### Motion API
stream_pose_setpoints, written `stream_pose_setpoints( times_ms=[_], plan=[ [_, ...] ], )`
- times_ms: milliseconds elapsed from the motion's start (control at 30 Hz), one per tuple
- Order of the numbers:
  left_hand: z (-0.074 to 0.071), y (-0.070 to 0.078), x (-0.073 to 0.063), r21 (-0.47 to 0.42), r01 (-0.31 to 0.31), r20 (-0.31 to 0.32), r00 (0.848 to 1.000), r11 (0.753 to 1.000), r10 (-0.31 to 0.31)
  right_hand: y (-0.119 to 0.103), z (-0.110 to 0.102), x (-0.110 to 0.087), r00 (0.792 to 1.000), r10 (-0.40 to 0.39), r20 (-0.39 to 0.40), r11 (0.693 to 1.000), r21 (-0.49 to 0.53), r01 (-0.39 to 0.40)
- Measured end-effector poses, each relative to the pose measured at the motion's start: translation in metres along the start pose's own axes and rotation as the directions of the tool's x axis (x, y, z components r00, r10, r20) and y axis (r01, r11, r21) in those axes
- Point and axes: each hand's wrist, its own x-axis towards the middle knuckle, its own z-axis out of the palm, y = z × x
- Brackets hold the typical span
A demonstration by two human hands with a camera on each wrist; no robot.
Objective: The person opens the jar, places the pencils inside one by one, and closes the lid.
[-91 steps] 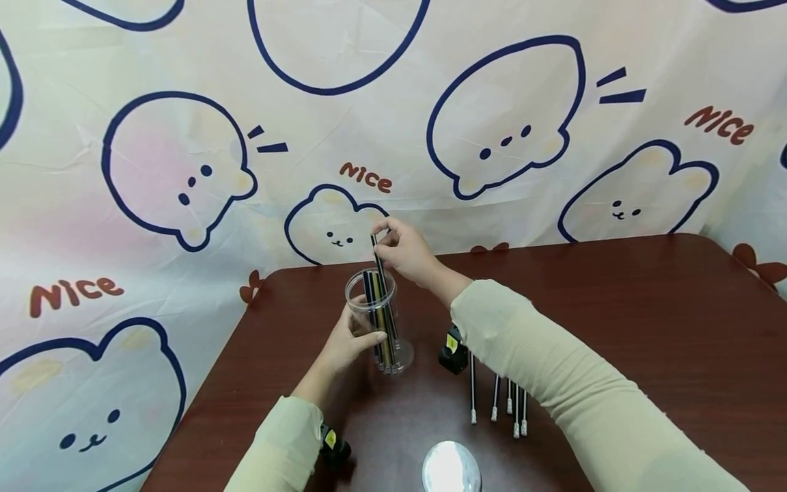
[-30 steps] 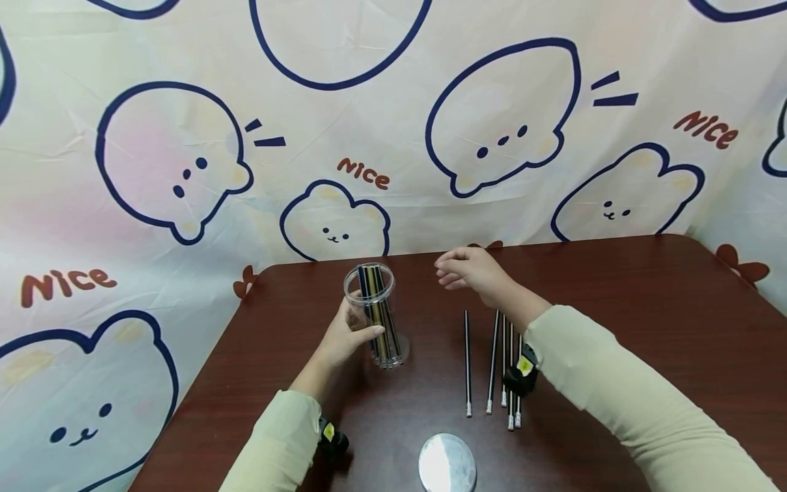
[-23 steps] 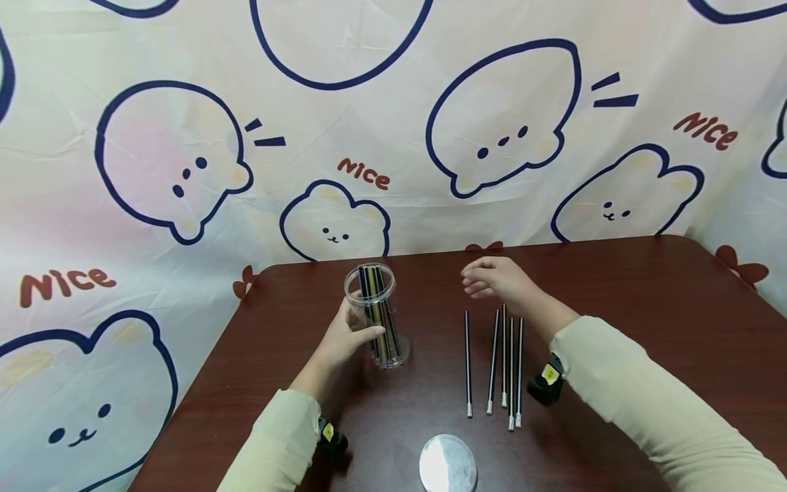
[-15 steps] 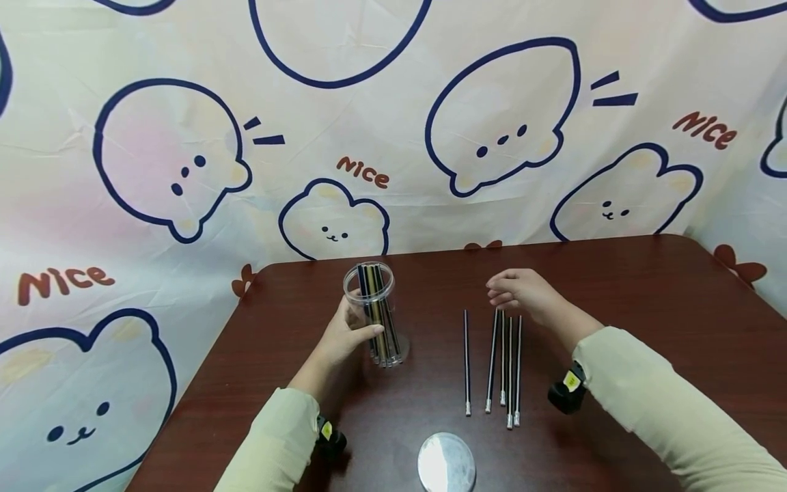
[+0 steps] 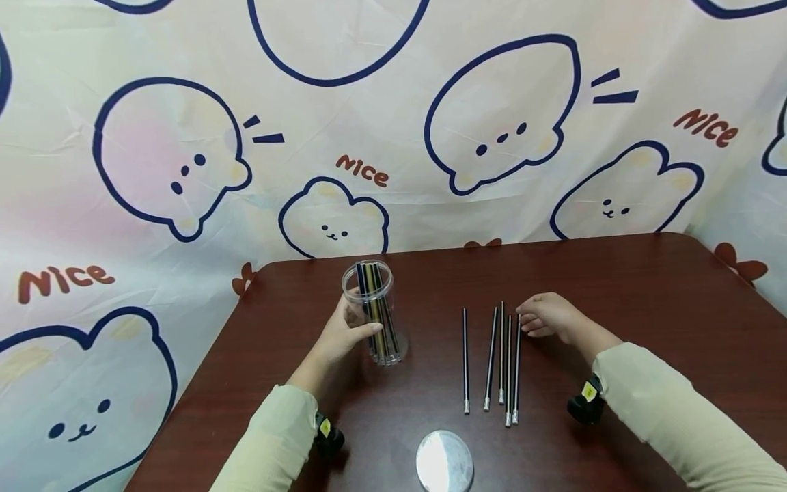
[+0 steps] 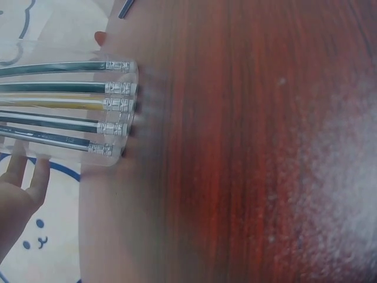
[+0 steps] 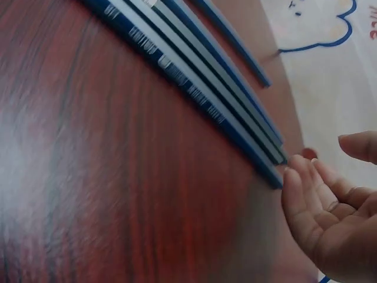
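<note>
My left hand [image 5: 341, 336] grips a clear plastic jar [image 5: 401, 345], thumb along its near side. Dark pencils and a gold one [image 5: 376, 311] stand inside, leaning together. The left wrist view shows the metal eraser ends [image 6: 112, 105] at the jar's bottom. My right hand [image 5: 553, 318] is at the far end of the rightmost loose pencil [image 5: 516, 372]. In the right wrist view, its fingertips [image 7: 293, 177] are right at that pencil's tip, with the thumb held apart. Several pencils [image 5: 491, 362] lie roughly side by side, erasers toward me.
A round, shiny, silvery disc [image 5: 445, 461] lies at the table's near side. One pencil [image 5: 465, 362] lies a little apart, left of the others. The brown wooden table [image 5: 652, 301] ends at a cartoon-printed cloth [image 5: 393, 123] behind it.
The right hand has let go of a pencil in the jar and moved right and nearer, to the loose pencils. The left hand keeps its hold on the jar.
</note>
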Motion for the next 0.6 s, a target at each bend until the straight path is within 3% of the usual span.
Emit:
stream_pose_setpoints(
  times_ms=[233,600],
  plan=[
    [0.001,0.001,-0.002,0.041,0.030,-0.009,1.000,0.999,-0.030,0.015,-0.002,0.007,0.996,0.093,-0.009,0.996,-0.017,-0.093],
    [-0.002,-0.003,0.001,0.012,0.005,-0.008,1.000,1.000,-0.005,0.017,0.005,0.018,0.993,0.089,-0.075,0.979,-0.176,-0.101]
  ],
)
